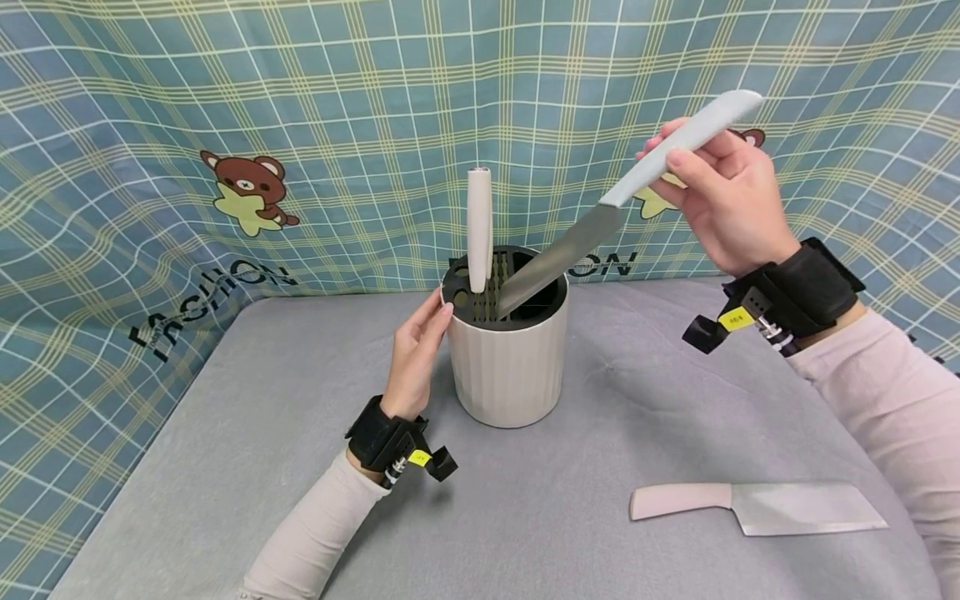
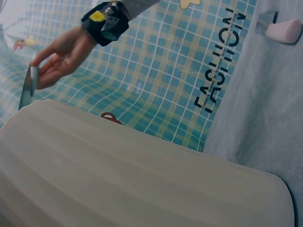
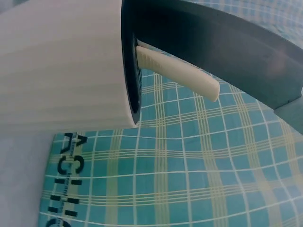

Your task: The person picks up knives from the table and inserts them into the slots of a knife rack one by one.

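Though the head view's lower right shows a whole cleaver [image 1: 757,508] on the grey cloth [image 1: 525,517], the left wrist view gives only part of it. Beyond, near the head view's centre, the person's left hand [image 1: 415,358] touches a ribbed holder [image 1: 510,375] with thumb and finger extended, the other fingers hard to make out. A knife [image 1: 577,237] slants over the holder's top — tip toward lower left, handle toward upper right; whether the tip sits in a slot cannot be told. The right hand [image 1: 731,200], well apart from the left and outside the right wrist view, pinches that handle. An upright handle [image 1: 480,225] rises from the holder, its lower end hidden. Behind hangs a plaid curtain [image 1: 360,167].
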Demonstrator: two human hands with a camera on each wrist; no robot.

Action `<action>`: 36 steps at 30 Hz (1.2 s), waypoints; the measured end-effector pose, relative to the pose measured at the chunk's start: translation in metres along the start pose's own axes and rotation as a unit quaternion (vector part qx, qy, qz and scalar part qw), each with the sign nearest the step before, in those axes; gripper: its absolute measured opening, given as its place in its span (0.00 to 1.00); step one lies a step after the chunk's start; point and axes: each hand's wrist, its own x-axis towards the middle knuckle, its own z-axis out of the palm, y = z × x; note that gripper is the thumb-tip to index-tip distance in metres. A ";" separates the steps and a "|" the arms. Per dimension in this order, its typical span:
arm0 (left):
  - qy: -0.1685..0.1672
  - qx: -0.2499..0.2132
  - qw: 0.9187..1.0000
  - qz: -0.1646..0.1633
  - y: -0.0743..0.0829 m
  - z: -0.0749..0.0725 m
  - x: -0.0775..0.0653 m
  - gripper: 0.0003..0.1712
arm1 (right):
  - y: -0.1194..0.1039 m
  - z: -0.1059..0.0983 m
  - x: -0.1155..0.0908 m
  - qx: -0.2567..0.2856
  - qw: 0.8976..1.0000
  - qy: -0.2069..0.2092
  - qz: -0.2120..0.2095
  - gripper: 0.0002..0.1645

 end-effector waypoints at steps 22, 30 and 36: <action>-0.010 -0.001 1.000 0.004 0.001 0.000 -0.001 0.32 | -0.008 0.043 0.033 -0.137 0.989 -0.047 0.039 0.15; -0.007 0.002 1.000 -0.001 0.001 -0.001 -0.003 0.33 | 0.013 0.056 0.031 -0.275 0.956 -0.088 0.053 0.13; -0.013 0.005 1.000 -0.002 0.002 -0.002 -0.003 0.33 | 0.026 0.059 0.025 -0.338 0.933 -0.102 0.070 0.15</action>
